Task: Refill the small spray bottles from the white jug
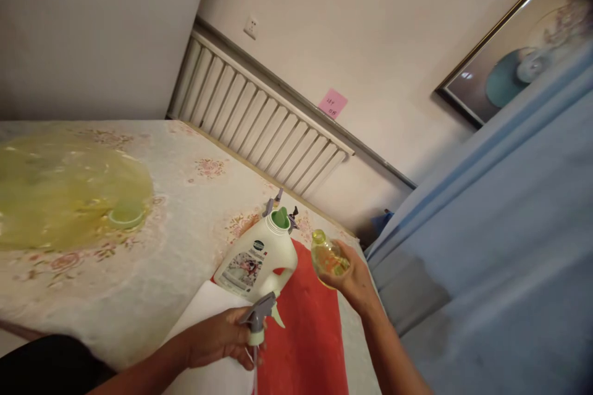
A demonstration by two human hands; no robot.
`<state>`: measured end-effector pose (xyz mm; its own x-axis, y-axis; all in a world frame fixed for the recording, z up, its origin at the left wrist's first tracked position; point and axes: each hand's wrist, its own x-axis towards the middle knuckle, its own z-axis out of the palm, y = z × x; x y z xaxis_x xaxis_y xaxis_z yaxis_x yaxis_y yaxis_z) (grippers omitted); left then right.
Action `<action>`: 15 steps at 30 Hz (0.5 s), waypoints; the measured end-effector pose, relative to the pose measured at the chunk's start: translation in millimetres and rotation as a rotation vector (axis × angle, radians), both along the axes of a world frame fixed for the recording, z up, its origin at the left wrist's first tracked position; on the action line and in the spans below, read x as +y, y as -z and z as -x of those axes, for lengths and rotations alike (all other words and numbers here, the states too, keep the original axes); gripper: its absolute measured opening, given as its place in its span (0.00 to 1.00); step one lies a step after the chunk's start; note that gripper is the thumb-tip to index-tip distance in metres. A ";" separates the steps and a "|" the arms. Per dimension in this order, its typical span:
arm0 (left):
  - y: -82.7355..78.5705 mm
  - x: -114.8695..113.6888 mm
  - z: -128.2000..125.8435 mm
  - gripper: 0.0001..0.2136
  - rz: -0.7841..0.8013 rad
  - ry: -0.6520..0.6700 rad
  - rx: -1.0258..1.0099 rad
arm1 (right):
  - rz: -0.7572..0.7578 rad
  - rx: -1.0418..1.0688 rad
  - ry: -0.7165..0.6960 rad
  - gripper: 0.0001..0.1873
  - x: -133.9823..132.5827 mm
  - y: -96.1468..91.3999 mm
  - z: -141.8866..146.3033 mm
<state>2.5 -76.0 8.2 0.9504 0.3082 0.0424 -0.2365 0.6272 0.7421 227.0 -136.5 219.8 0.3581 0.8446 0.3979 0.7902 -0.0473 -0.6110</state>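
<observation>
My left hand (217,339) grips a grey and white trigger sprayer head (257,320) with its thin tube hanging below, held over the table's near edge. My right hand (352,281) holds a small clear bottle (327,257) of yellow liquid, its neck open and tilted toward the left. Between my hands a white detergent jug (257,259) with a green spout stands on a red cloth (308,327). Behind the jug lie grey spray parts (274,202), partly hidden.
The table wears a floral cloth (185,222). A yellow-green plastic sheet and a small green cap (126,216) lie at the left. A white sheet (208,308) lies under my left hand. A radiator (259,117) lines the wall; a blue curtain (500,247) hangs at right.
</observation>
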 end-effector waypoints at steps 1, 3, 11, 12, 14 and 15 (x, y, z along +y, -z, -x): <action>2.1 3.9 -2.0 0.16 -0.002 0.027 0.011 | -0.005 -0.036 -0.004 0.36 7.8 -4.8 0.9; 6.9 10.7 -4.1 0.18 -0.004 0.060 0.022 | -0.007 -0.127 -0.025 0.34 21.1 -13.0 2.7; 22.8 19.5 -3.0 0.19 -0.011 0.148 0.039 | 0.125 -0.483 -0.076 0.35 52.4 -37.8 14.1; 23.2 19.1 -2.7 0.19 -0.010 0.150 0.035 | 0.141 -0.521 -0.073 0.35 54.0 -40.0 16.2; 23.3 18.4 -1.9 0.19 -0.010 0.152 0.030 | 0.177 -0.592 -0.059 0.35 56.1 -44.2 20.5; 23.0 18.3 -1.5 0.19 -0.011 0.150 0.032 | 0.195 -0.619 -0.052 0.35 56.7 -46.2 22.5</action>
<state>4.0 -57.7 -14.8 0.9866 0.1625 0.0140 -0.1170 0.6456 0.7546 204.4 -79.8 266.0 0.0684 0.9322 0.3555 0.9977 -0.0634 -0.0257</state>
